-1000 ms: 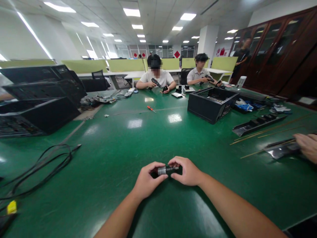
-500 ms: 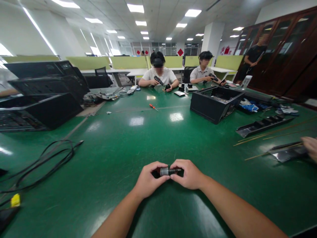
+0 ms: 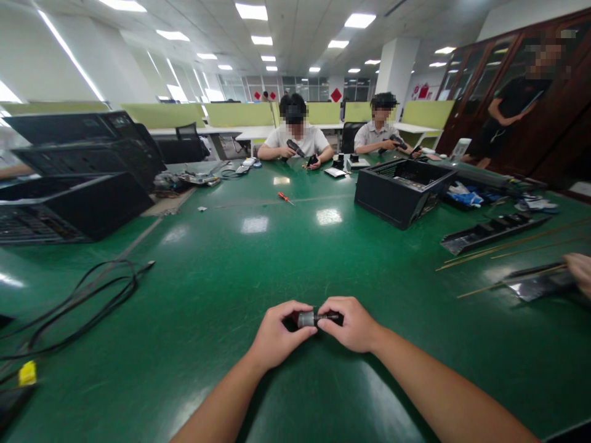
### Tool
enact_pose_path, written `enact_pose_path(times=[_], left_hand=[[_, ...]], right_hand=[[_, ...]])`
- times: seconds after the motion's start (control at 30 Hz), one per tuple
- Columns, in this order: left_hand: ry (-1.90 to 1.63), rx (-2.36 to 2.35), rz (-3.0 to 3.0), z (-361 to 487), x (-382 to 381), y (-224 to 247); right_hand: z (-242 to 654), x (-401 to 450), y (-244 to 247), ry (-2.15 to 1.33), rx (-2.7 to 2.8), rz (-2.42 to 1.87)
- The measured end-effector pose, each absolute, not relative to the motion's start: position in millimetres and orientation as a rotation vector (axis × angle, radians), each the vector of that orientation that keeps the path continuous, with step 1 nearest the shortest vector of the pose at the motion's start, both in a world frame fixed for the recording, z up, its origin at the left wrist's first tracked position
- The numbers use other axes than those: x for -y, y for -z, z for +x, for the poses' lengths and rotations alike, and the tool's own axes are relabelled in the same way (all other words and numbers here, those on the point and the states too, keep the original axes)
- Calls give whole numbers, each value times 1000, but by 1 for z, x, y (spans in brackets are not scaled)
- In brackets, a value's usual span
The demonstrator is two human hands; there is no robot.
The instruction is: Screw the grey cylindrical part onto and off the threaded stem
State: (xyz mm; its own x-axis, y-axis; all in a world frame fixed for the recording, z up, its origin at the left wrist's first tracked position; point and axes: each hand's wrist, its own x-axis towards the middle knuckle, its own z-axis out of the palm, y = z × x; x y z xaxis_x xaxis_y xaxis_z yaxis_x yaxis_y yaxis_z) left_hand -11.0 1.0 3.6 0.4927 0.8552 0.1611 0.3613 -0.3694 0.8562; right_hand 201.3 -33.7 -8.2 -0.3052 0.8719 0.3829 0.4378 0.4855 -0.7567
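Note:
Close above the green table, a small grey metal cylinder with a thin dark shaft (image 3: 307, 319) lies sideways between my two hands; its exact kind is not clear. My left hand (image 3: 277, 335) curls its thumb and fingers round the grey, thicker end. Around the dark shaft end, my right hand (image 3: 349, 326) pinches with thumb and fingertips. The fingertips of both hands almost meet in the middle. Part of the cylinder is hidden behind the fingers.
An orange screwdriver (image 3: 285, 198) lies farther out on the green table (image 3: 221, 246). Black computer cases stand left (image 3: 115, 200) and right (image 3: 392, 203). A black cable (image 3: 132, 286) loops at left. Two people opposite hold power drills; another person's hand (image 3: 579, 274) is at right.
My right thumb and fingers have shifted slightly on the shaft; my left hand keeps its place. The standing person at the back right has come nearer.

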Motion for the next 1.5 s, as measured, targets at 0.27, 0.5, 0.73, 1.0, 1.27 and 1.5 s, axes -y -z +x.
enact_pose_path(times=[0.27, 0.5, 0.73, 1.0, 1.27, 1.5], left_hand=[[-795, -1027, 1932, -11, -1, -6], [-792, -1028, 1948, -11, -1, -5], [-780, -1029, 1946, -11, -1, -4], [-791, -1026, 1955, -10, -1, -6], [-803, -1013, 1948, -11, 0, -5], [-779, -1032, 1937, -11, -1, -6]], right_hand=[[202, 34, 9, -669, 1907, -1115], [202, 34, 8, -655, 1910, -1120], [202, 34, 8, -646, 1901, -1130], [202, 34, 8, -638, 1907, -1137], [203, 33, 8, -635, 1912, -1143], [204, 33, 8, -643, 1906, -1146]])
